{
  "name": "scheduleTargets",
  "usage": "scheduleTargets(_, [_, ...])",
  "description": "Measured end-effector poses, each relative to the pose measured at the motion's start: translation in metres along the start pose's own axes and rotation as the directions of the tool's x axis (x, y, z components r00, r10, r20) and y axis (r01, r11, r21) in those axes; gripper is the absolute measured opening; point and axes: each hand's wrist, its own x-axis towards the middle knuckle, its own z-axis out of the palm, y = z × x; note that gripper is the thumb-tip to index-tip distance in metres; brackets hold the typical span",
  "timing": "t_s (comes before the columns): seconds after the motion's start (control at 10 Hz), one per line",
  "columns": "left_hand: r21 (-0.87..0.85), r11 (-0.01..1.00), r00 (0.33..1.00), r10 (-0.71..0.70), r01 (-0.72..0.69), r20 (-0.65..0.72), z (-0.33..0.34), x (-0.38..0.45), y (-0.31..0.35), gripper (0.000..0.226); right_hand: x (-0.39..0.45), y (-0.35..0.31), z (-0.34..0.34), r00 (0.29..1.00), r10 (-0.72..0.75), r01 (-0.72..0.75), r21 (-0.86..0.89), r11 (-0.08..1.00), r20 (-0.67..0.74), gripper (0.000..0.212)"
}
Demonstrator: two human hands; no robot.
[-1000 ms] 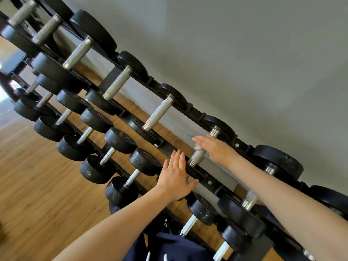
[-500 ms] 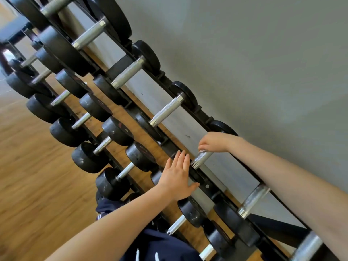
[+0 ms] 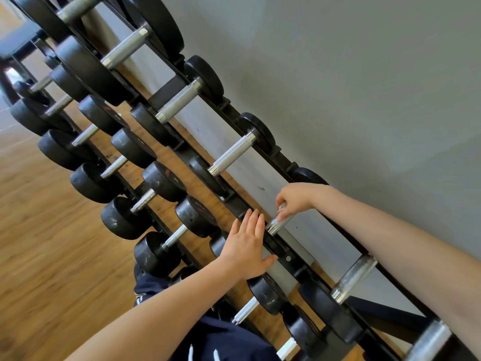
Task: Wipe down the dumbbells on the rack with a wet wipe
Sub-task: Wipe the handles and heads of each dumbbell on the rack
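Head view: right hand (image 3: pixel 295 201) curled round knurled steel dumbbell handle (image 3: pixel 278 223); left hand (image 3: pixel 247 247) flat, fingers straight, on black rack rail (image 3: pixel 279 252).

Plain grey wall (image 3: pixel 364 87), matte, evenly lit with soft brighter patches. Wood-plank floor (image 3: pixel 46 256), warm brown, running beneath and left. Dark bench-like furniture (image 3: pixel 18 39) at upper left corner, details unclear.

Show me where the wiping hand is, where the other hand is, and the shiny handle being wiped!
right hand (image 3: pixel 295 201): head view, on the knuckles, fingers curled over the handle.
left hand (image 3: pixel 246 247): head view, on the back of the hand, fingers straight.
dumbbell handle (image 3: pixel 276 224): head view, on the bare metal below the right hand's fingers.
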Motion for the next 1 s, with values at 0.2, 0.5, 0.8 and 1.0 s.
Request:
scheduleTargets(0.2, [-0.003, 1.000, 1.000, 0.005, -0.005, -0.004, 0.000, 0.001, 0.000, 0.095, 0.000, -0.016, 0.014, 0.997, -0.075, 0.075, 0.032, 0.997, 0.012, 0.049])
scheduleTargets(0.5, [-0.004, 1.000, 1.000, 0.007, -0.007, -0.003, 0.000, 0.001, -0.001, 0.095, 0.000, -0.013, -0.003, 0.998, 0.033, -0.026, -0.122, 0.992, 0.058, 0.050])
scheduleTargets(0.8, [0.007, 1.000, 1.000, 0.006, -0.006, 0.003, 0.000, 0.001, -0.001, 0.095, -0.003, -0.013, -0.007, 0.992, 0.090, -0.063, -0.265, 0.962, 0.091, 0.051])
scheduleTargets(1.0, [0.016, 1.000, 1.000, 0.011, -0.011, 0.010, -0.002, 0.001, -0.001, 0.094, 0.003, -0.015, -0.001, 0.989, 0.133, -0.110, -0.265, 0.958, 0.069, 0.058])
